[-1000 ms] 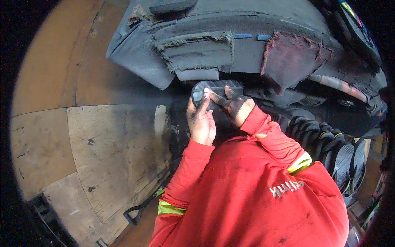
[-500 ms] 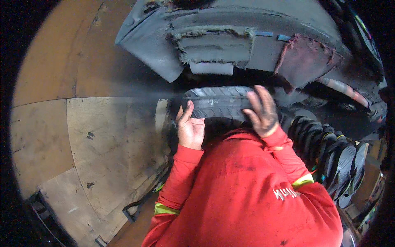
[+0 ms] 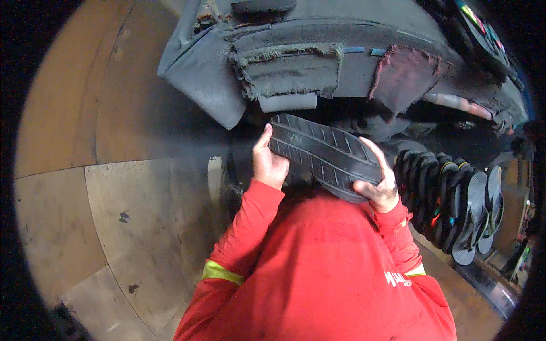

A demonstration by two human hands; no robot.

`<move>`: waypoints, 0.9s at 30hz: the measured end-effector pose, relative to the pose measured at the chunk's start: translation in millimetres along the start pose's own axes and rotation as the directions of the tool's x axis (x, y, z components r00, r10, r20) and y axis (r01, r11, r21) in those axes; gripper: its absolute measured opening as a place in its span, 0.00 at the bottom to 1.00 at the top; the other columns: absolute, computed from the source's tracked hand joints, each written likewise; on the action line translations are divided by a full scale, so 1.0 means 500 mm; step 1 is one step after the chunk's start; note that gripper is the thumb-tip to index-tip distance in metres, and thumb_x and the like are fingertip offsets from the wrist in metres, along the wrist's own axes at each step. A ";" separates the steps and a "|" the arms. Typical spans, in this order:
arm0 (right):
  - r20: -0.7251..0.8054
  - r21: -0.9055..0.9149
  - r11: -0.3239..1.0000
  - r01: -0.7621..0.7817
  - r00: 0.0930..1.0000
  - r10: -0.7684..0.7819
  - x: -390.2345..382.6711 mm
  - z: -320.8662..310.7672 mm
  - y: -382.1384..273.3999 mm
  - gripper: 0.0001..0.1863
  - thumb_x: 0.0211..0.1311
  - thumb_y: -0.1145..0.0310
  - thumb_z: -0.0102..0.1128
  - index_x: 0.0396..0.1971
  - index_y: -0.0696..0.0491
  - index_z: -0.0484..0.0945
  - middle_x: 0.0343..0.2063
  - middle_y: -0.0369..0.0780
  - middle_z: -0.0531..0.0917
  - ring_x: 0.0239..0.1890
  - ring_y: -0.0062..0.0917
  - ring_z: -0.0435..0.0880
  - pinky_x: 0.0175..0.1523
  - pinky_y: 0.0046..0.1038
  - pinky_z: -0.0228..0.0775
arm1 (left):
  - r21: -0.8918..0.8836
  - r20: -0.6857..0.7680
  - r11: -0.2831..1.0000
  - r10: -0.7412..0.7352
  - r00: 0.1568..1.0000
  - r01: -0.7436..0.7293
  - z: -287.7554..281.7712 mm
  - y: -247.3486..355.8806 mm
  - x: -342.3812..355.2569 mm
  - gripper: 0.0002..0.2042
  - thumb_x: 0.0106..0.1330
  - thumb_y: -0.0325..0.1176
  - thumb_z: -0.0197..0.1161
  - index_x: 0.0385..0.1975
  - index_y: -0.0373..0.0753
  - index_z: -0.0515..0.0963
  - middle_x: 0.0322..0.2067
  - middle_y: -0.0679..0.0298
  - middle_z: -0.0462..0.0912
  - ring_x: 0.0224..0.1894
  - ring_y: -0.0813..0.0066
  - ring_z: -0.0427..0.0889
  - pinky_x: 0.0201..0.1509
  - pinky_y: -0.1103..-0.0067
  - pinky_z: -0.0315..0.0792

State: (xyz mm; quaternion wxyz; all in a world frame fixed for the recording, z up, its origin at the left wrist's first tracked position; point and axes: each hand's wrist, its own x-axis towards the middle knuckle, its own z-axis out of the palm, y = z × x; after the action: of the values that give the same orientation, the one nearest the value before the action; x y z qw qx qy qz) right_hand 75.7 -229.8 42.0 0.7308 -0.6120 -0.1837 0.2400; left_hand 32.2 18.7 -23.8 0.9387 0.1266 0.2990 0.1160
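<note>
Between my two hands is a black rubber sole (image 3: pixel 319 152), its grooved, tread-like underside facing up and pale scribbled marks near its left end. It slopes down toward the right, just in front of my red shirt. My left hand (image 3: pixel 271 162) grips the left end, thumb laid along the edge. Around the right end, my right hand (image 3: pixel 380 181) is closed, with the thumb on the grooved face and the fingers along the far edge. The sole's other face is hidden.
A dust-covered grey housing (image 3: pixel 364 77) with ragged cloth patches (image 3: pixel 293 74) spans the far side. To the right stands a row of black flip-flops (image 3: pixel 441 187), with more footwear (image 3: pixel 483 34) at the upper right. Worn wooden boards (image 3: pixel 153 221) lie to the left.
The sole has turned from nearly level to sloping down rightward. My right hand, flat and blurred over its right end before, has moved lower and closed on it. My left hand keeps hold.
</note>
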 end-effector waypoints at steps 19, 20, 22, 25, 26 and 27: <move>0.053 -0.512 0.859 0.025 0.999 0.003 0.044 0.069 -0.162 0.37 0.55 0.68 0.71 0.65 0.57 0.67 0.58 0.45 0.77 0.60 0.31 0.75 0.66 0.29 0.63 | -0.047 0.141 0.962 -0.261 0.955 0.270 -0.006 -0.009 0.026 0.15 0.73 0.44 0.56 0.49 0.41 0.79 0.51 0.60 0.83 0.55 0.57 0.78 0.67 0.57 0.64; 0.066 -0.529 0.847 0.047 0.998 -0.014 0.030 0.063 -0.159 0.37 0.54 0.68 0.72 0.65 0.57 0.67 0.58 0.45 0.77 0.60 0.30 0.75 0.67 0.29 0.63 | -0.044 0.147 0.960 -0.268 0.952 0.277 -0.005 -0.007 0.021 0.14 0.72 0.43 0.56 0.49 0.41 0.79 0.51 0.60 0.83 0.55 0.57 0.79 0.67 0.57 0.64; 0.002 -0.488 0.873 0.006 1.000 -0.006 -0.007 0.047 -0.144 0.38 0.54 0.68 0.72 0.65 0.57 0.67 0.58 0.45 0.77 0.61 0.30 0.75 0.67 0.30 0.63 | -0.033 0.147 0.960 -0.271 0.951 0.279 -0.002 -0.001 0.010 0.13 0.72 0.41 0.58 0.48 0.41 0.79 0.50 0.60 0.83 0.54 0.59 0.79 0.65 0.59 0.66; -0.032 -0.557 0.830 0.038 0.997 -0.067 -0.069 0.009 -0.084 0.42 0.50 0.69 0.76 0.66 0.57 0.66 0.60 0.44 0.76 0.61 0.31 0.76 0.67 0.31 0.64 | 0.027 0.160 0.968 -0.250 0.955 0.249 0.015 0.012 -0.005 0.10 0.72 0.38 0.59 0.46 0.41 0.79 0.47 0.61 0.84 0.52 0.63 0.80 0.62 0.63 0.70; -0.114 -0.392 0.920 0.015 0.991 -0.064 -0.093 0.005 -0.045 0.43 0.48 0.72 0.77 0.66 0.58 0.66 0.59 0.45 0.76 0.61 0.31 0.76 0.67 0.32 0.64 | 0.074 0.179 0.969 -0.246 0.952 0.237 0.024 0.019 -0.011 0.09 0.72 0.37 0.59 0.46 0.41 0.79 0.46 0.62 0.84 0.51 0.64 0.81 0.60 0.65 0.71; -0.184 -0.218 0.976 0.007 0.982 -0.048 -0.116 0.002 -0.003 0.44 0.46 0.74 0.77 0.66 0.59 0.66 0.59 0.45 0.77 0.60 0.32 0.76 0.67 0.33 0.65 | 0.132 0.117 0.963 -0.252 0.961 0.237 0.034 0.024 -0.017 0.09 0.72 0.35 0.59 0.45 0.41 0.79 0.45 0.62 0.84 0.50 0.66 0.81 0.59 0.67 0.72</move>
State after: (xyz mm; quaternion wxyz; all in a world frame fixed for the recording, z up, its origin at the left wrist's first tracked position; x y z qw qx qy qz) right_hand 28.0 -262.7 44.8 0.6774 -0.7051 -0.1472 0.1493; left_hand 33.8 24.6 -1.9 0.9546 0.1506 0.2556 -0.0274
